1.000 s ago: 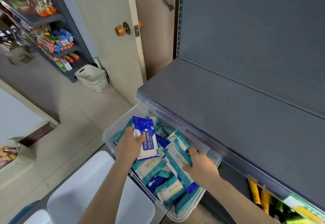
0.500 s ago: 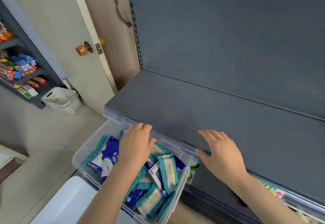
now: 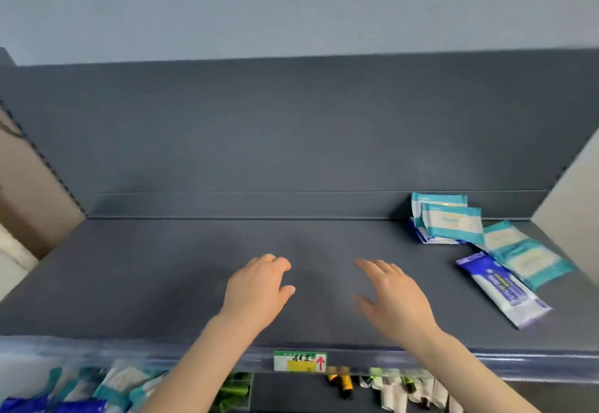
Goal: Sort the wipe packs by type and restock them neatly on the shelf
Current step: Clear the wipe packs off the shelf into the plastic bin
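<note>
Both hands have left the bin and come up over the shelf, and the view has swung up with them, so the bin's packs now show only as a blurred strip of teal and blue at the lower left edge. Neither hand carries a pack, so this reach looks meant for arranging rather than stocking. The left hand hovers over the bare middle of the shelf, fingers loosely curled round nothing; whether it touches the surface I cannot tell. On the front rail sits a green and yellow price label. The right hand, palm down, holds its fingers straight and slightly spread, angled rightward. Far right, wipe packs already lie on the shelf: upright teal packs at the back wall, flat teal packs lying askew beside them, and a blue pack slanted in front. The types are mixed there and need sorting. Print on the packs is smeared, and goods under the shelf are cut off.
</note>
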